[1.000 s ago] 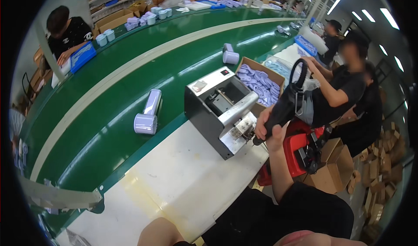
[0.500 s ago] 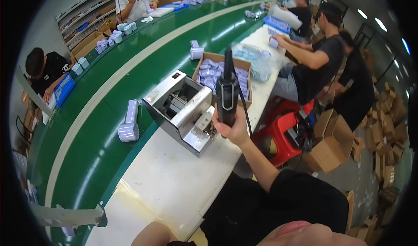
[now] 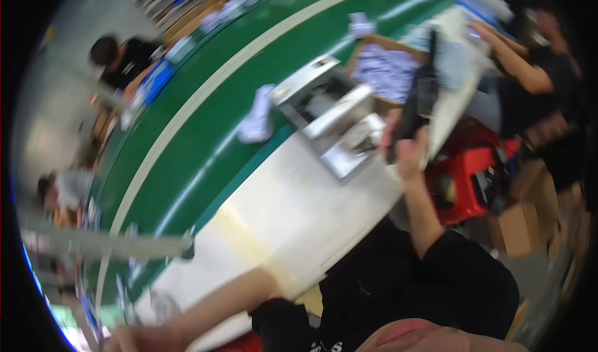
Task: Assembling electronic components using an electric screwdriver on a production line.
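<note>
My right hand (image 3: 408, 148) grips a black electric screwdriver (image 3: 421, 100) upright, its tip pointing up and away. Just left of it, on the white bench, stands a silver metal machine (image 3: 339, 118) with an open top. My left arm reaches out to the lower left, where my left hand (image 3: 128, 339) is smeared by motion and partly cut off by the edge of view; its fingers cannot be made out. A lavender plastic device (image 3: 256, 118) with a long handle and a rounded end lies on the green belt beside the machine.
Behind the machine is a cardboard box (image 3: 385, 106) of lavender parts. The green conveyor belt (image 3: 205, 143) curves along the bench (image 3: 268, 190). A grey metal arm (image 3: 124, 245) crosses at left. At right are a red stool (image 3: 461, 181) and a co-worker (image 3: 529, 72); other people sit across the belt.
My view has swung left, so the bench and machine appear further right and blurred. My left arm has stretched out to the lower left. The screwdriver stays in my right hand.
</note>
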`<state>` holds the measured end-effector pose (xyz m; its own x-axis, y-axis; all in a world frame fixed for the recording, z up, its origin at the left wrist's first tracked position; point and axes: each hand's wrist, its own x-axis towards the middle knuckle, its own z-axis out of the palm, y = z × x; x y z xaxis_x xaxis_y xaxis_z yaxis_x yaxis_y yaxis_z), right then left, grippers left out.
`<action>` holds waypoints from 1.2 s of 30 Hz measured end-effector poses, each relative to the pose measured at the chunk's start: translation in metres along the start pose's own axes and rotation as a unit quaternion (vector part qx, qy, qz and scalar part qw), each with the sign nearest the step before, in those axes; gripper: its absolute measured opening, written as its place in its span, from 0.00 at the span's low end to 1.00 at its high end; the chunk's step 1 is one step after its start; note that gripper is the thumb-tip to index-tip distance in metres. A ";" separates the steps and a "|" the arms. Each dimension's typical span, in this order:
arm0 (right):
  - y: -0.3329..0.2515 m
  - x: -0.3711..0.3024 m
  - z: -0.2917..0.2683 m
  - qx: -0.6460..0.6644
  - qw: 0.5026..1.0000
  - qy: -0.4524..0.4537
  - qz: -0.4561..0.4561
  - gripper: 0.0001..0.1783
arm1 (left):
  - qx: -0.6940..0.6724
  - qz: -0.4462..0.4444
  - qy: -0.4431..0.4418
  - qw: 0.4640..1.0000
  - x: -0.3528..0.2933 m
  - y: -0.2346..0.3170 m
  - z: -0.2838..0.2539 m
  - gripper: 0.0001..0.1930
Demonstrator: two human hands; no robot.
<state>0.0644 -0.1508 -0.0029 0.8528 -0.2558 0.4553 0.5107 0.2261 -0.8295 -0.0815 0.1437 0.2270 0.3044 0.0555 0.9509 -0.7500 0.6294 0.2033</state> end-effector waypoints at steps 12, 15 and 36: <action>0.002 -0.006 0.007 -0.018 0.996 -0.049 -0.071 0.49 | 0.646 -0.382 0.103 0.652 -0.063 -0.085 -0.252 0.15; 0.003 -0.007 0.000 -0.014 0.996 -0.041 -0.078 0.49 | 0.799 -0.398 -0.002 0.451 -0.095 -0.050 -0.287 0.16; -0.046 0.039 -0.069 -0.073 0.995 0.029 -0.059 0.21 | 0.709 -0.650 -0.038 -0.271 -0.137 0.098 -0.500 0.28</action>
<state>0.0667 -0.2365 0.0308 0.7783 -0.3274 0.5358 0.5812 0.0528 -0.8120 0.0968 0.5850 -0.0002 0.3761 0.9265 -0.0151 0.7107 -0.2989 -0.6368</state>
